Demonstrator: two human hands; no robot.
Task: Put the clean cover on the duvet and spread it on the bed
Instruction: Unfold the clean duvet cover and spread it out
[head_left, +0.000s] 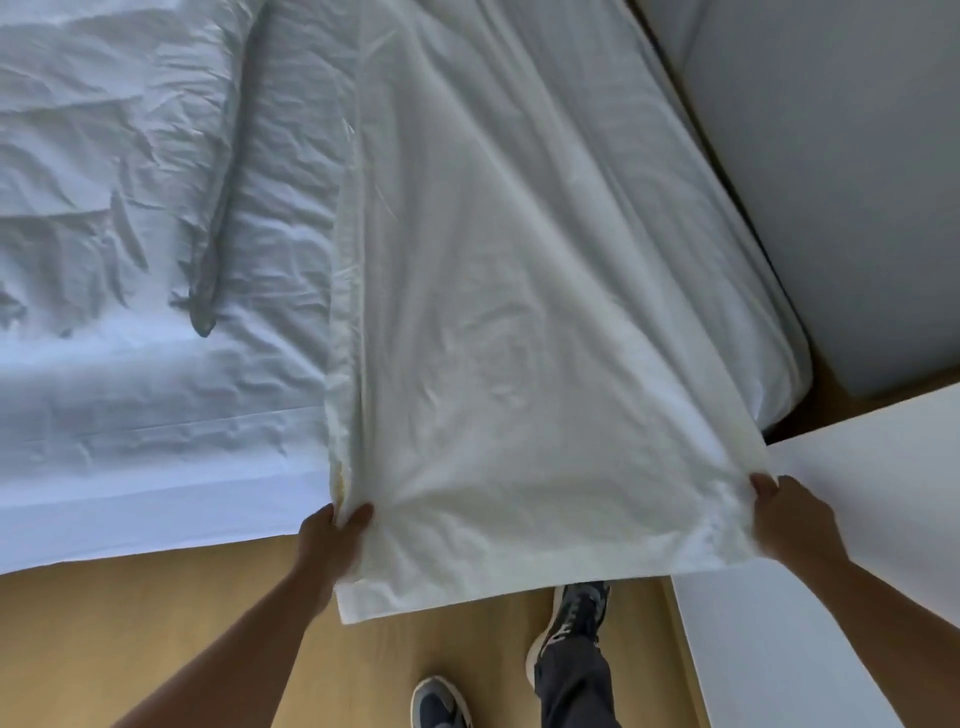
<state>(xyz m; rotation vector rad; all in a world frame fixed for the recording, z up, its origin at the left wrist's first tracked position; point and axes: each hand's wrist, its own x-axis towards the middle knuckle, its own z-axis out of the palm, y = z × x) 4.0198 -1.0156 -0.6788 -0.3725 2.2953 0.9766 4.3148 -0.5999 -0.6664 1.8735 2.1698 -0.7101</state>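
Bedroom: wood floor (156, 623), bed (156, 467) in a white fitted sheet. The cover (519, 364) lies as a long narrow strip down the side of the bed nearest the white unit (831, 571). Its near end hangs past the bed's foot edge, over the floor.

Left hand (332, 540) pinches one near corner at the bed's foot edge, thumb on top. Right hand (784, 519) grips the other near corner, just off the bed's corner and beside the white unit. Both are clamped on cloth, which runs fairly taut between them.

A rumpled white layer (104, 156) sits on the far half of the bed. It's likely the duvet, but that can't be confirmed. Can't tell where the cover's opening is either.

Risks from here, as judged:
- The hanging hem is close to the floor and to the shoe (576, 613) right under it. A step forward or a slack grip could drag the clean cloth on the floor or trap it underfoot.
- The strip looks folded lengthwise. A hard pull or flick from only these two corners may open it skewed across the bed, or twist the layers.
- The grips are fingertip pinches on thin fabric, so a sharp shake could slip one corner and dump that side off the bed.
- The right hand has little room between the bed and the white unit, so a wide swing could snag the cloth or knock knuckles there.
- If the held end is the closed end, the duvet can't go in from the bed's foot and the cover needs turning.
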